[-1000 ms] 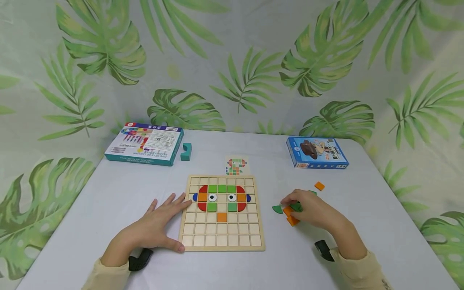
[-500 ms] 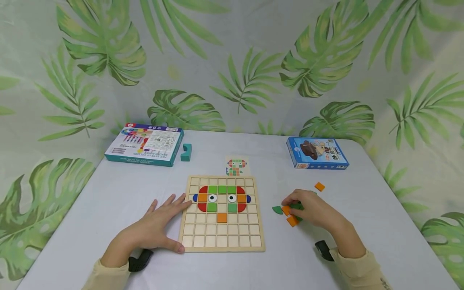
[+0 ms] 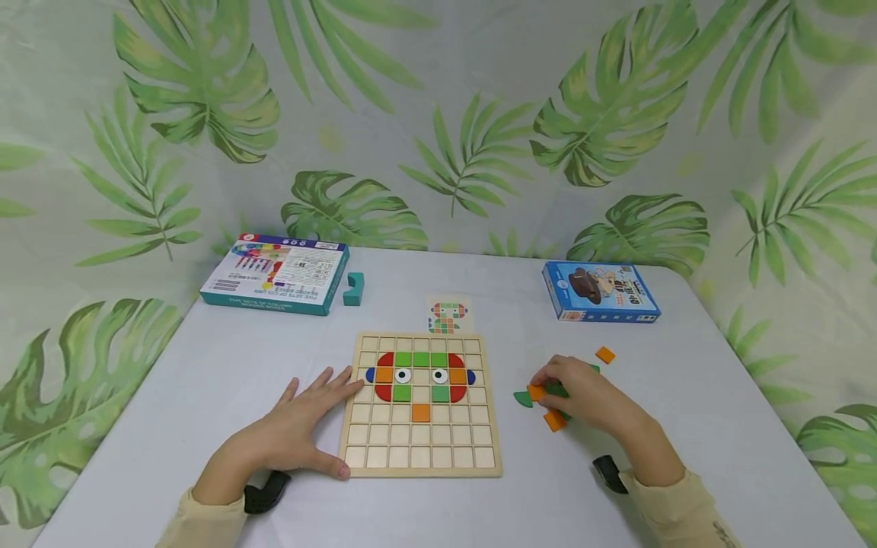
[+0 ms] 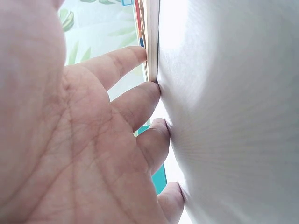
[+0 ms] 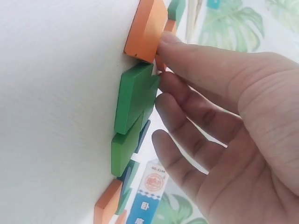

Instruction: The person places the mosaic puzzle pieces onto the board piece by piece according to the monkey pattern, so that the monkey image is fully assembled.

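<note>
A wooden grid board (image 3: 419, 457) lies mid-table with a face of red, green, orange and blue tiles in its upper rows. My left hand (image 3: 301, 430) lies flat on the table. Its fingertips (image 4: 149, 91) touch the board's left edge (image 4: 150, 42), and the thumb is by the front left corner. To the right of the board, my right hand (image 3: 582, 392) arches over a small pile of loose pieces. Its thumb and forefinger pinch an orange square piece (image 3: 535, 393) (image 5: 147, 30), and the other fingers rest on green pieces (image 5: 135, 95).
A green quarter-round (image 3: 524, 399) and two orange squares (image 3: 555, 419) (image 3: 604, 355) lie loose near the right hand. A pattern card (image 3: 447, 316) sits behind the board. At the back stand a teal box (image 3: 277, 274), a teal block (image 3: 352, 289) and a blue box (image 3: 599, 291).
The right hand's fingertips have drawn the orange piece slightly left, out of the pile. The left hand and the board have not moved.
</note>
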A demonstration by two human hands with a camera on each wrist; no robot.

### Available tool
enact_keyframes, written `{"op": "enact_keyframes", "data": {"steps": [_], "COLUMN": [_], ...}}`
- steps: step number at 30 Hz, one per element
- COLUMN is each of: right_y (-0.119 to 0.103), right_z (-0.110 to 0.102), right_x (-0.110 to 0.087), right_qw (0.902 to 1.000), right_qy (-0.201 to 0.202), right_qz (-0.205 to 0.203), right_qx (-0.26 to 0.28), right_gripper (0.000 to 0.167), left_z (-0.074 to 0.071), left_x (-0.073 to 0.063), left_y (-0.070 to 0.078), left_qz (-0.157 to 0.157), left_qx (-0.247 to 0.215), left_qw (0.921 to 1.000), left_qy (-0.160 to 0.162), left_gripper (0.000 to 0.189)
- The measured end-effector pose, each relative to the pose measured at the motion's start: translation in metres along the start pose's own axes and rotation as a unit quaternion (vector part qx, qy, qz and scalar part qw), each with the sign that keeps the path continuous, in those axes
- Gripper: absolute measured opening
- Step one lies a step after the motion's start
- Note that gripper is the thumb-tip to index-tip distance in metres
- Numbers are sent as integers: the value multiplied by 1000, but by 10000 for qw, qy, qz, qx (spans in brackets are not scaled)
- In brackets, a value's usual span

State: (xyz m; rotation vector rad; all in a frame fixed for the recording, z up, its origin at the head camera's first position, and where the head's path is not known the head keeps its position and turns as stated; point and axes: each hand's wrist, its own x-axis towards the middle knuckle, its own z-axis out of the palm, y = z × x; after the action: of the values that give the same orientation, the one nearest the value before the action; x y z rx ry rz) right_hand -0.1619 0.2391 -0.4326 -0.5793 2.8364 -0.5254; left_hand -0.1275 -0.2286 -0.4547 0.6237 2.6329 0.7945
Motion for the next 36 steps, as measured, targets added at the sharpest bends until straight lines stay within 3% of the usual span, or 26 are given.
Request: {"op": "enact_keyframes", "data": {"steps": [9,15,22,36], "right_y": [-3,-13,-41,-102], "right_z": [-3,-11,-8,18], "right_x": [6,12,28,60], "right_qw": [9998,9994,9974,9897], "right_qy": [-21,201,171,-67], "right_qz": [55,-165,-646,-1410], "right_qx": [165,206,285,245], "right_gripper": [23,21,21,23], "left_z": [1,0,0,0], "left_x": [2,1,0,1], "left_y": [-2,-1,1,-2], "left_qz": [-80,-5,8,35], "left_qx": [24,62,99,100], "left_qw": [10000,10000,9999,9999], "left_qy": [-35,-28,-27,6], "left_gripper": [125,125,125,124]}}
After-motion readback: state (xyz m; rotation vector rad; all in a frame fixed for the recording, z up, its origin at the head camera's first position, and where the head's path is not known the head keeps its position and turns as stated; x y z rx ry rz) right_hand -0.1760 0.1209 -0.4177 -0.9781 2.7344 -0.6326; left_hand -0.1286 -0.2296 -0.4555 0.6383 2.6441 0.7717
